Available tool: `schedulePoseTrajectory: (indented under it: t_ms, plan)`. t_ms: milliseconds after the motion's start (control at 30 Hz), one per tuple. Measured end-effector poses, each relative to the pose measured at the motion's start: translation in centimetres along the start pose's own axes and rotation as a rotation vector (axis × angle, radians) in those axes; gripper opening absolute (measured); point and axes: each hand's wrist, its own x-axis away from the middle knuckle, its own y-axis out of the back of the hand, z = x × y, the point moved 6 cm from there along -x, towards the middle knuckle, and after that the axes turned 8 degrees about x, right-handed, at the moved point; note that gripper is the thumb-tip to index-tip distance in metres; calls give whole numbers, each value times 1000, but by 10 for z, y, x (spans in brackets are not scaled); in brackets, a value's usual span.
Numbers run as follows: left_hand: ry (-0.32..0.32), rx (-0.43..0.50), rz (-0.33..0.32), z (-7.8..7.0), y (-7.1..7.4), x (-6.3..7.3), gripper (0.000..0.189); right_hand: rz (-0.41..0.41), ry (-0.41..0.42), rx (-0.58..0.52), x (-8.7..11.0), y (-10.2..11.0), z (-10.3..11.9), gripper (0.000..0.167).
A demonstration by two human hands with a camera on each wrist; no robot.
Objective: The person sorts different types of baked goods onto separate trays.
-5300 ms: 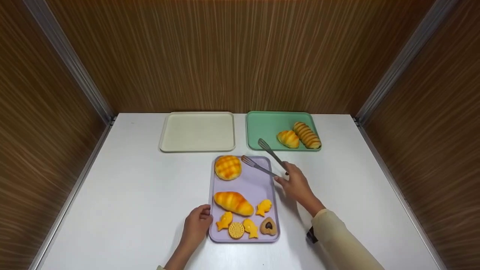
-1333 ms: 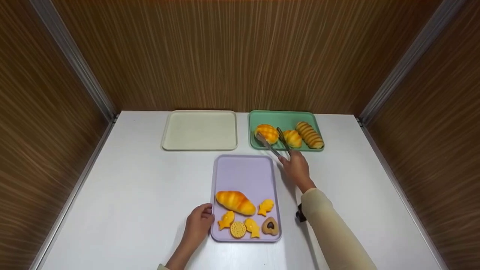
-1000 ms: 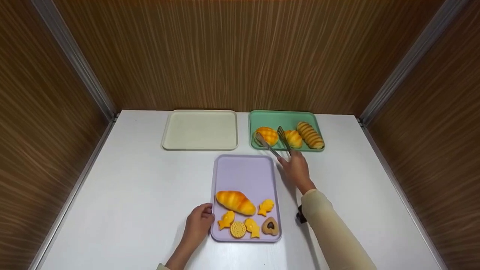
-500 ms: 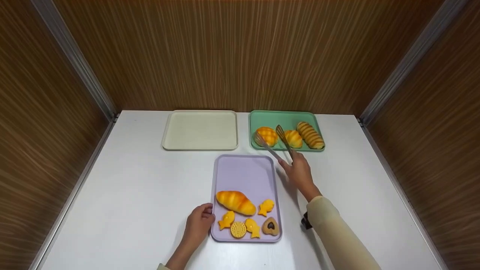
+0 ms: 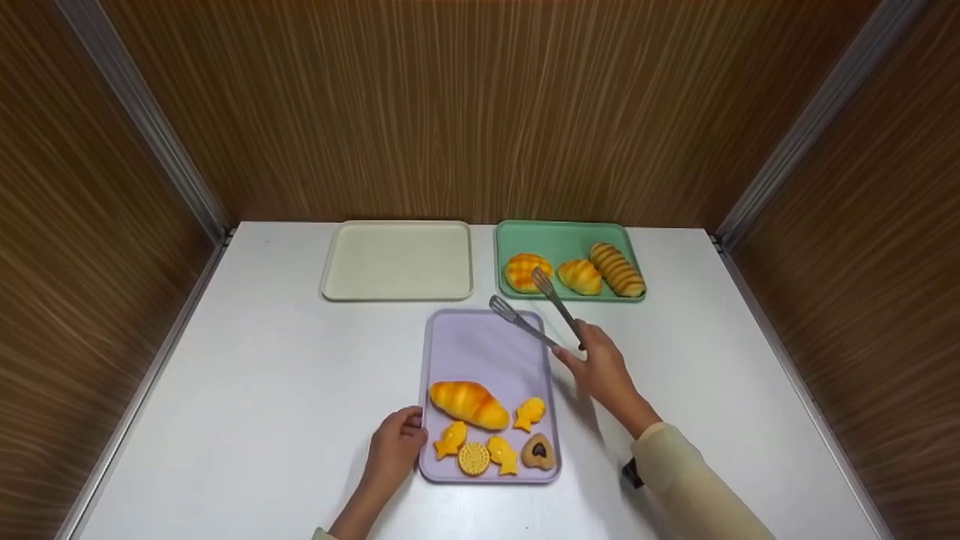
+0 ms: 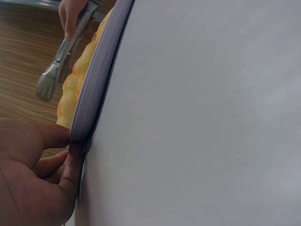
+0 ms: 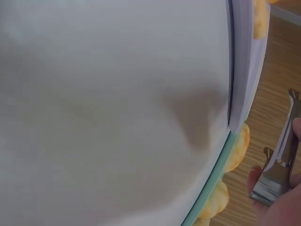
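Note:
My right hand grips metal tongs, whose ends are spread apart with nothing between them, above the far end of the purple tray. My left hand pinches that tray's left rim, as the left wrist view shows with the thumb on the edge. The tray carries a long golden bread roll, several small fish-shaped pieces, a round biscuit and a heart-shaped cookie. On the green tray lie a round checkered bun, a small croissant and a striped roll.
A cream tray stands at the back left, beside the green one. All trays sit on a white table. Wood-patterned panels rise at the back and on both sides.
The tongs carried the round checkered bun from the purple tray to the green one and let it go. They have since drawn back toward the purple tray, spread wider. The left hand stayed put.

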Motion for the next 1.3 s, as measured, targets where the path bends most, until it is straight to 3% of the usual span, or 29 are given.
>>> schedulePoseTrajectory:
  t_ms: [233,467,567,867,1000,1300]
  plan:
    - [-8,12,4,0,0,1,34,61,34,7,25,-2,10,61]
    - [-60,3,-12,-2,2,1,33,87,92,37,47,-1,21,61]
    - [-57,10,-11,-2,2,2,33,130,83,48,56,-4,25,64]
    - [-36,11,-5,0,1,1,33,221,162,38,79,-11,35,66]
    - [-19,13,-6,0,1,1,34,229,212,54,87,-13,37,66]
    - [-43,19,-10,1,2,1,33,225,268,136,97,-17,31,64]
